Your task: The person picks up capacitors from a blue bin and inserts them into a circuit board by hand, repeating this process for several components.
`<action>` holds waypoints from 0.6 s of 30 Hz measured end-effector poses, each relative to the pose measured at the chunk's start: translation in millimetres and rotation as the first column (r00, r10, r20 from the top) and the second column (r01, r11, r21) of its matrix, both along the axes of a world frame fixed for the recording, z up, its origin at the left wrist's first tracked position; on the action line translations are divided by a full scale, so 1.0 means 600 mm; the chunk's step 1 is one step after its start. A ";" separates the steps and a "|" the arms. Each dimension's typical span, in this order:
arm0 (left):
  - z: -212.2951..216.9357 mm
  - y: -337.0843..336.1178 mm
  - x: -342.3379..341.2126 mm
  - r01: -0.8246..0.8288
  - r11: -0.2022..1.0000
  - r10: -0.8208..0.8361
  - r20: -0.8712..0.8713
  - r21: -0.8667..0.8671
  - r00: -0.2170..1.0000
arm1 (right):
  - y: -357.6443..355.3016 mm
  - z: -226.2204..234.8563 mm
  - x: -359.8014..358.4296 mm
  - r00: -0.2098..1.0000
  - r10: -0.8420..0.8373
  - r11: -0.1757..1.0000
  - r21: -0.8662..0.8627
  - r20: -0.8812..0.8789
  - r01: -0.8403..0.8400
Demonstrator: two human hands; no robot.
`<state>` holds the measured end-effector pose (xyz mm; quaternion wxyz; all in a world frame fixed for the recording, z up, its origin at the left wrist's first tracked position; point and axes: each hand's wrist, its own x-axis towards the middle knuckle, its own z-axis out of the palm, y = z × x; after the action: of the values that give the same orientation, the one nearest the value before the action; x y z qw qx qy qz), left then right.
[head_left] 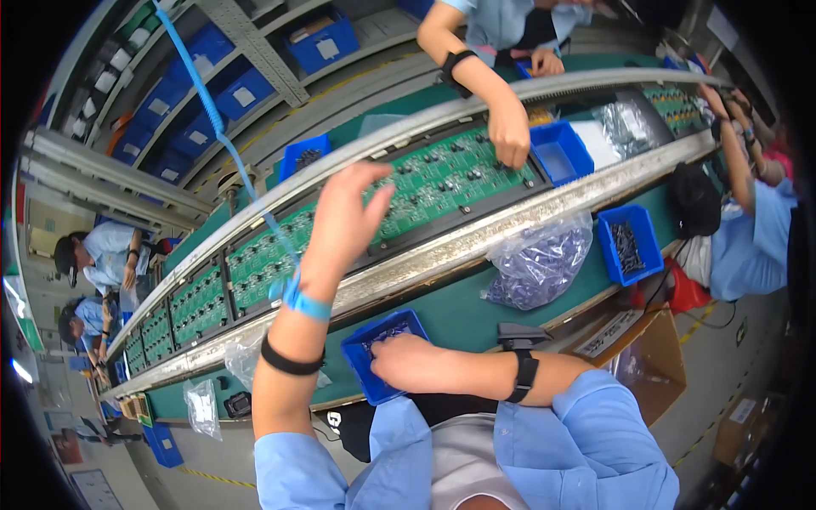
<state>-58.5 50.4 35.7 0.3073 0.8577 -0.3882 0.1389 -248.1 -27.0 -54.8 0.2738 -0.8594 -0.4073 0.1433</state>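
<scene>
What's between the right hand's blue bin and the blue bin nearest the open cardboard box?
A clear bag of purplish parts, seen in the head view.

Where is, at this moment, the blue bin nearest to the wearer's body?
In the head view, the blue bin sits below and slightly left of centre, at the near edge of the green table, with the right hand at its opening.

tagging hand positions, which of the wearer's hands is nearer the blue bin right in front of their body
Right. The right hand is dipped into the blue bin; the left hand is farther off, over the green circuit boards.
</scene>
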 end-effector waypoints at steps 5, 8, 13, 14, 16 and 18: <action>0.003 0.092 -0.201 -0.029 0.999 0.036 -0.391 0.024 0.920 | -0.127 0.017 0.018 0.925 -0.308 0.809 0.450 -0.221 0.377; -0.057 0.107 -0.274 0.028 0.995 0.028 -0.522 0.100 0.852 | -0.221 0.012 0.053 0.684 -0.121 0.376 0.604 -0.719 0.702; -0.172 0.095 -0.319 0.043 0.892 0.110 -0.307 0.450 0.945 | -0.254 0.046 0.093 0.554 0.134 0.097 0.567 -0.822 0.818; -0.175 0.086 -0.319 0.040 0.899 0.109 -0.312 0.437 0.944 | -0.252 0.043 0.095 0.537 0.167 0.062 0.552 -0.827 0.831; -0.181 0.069 -0.319 0.014 0.861 0.143 -0.269 0.508 0.953 | -0.261 0.023 0.108 0.516 0.193 0.040 0.532 -0.834 0.846; -0.184 0.059 -0.329 0.002 0.847 0.157 -0.255 0.532 0.954 | -0.289 -0.027 0.122 0.534 0.155 0.061 0.547 -0.831 0.835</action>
<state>-255.6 85.7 -74.5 0.1082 0.9348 -0.3271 -0.0867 -174.8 -200.6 -71.1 0.9066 -0.4109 0.0076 0.0960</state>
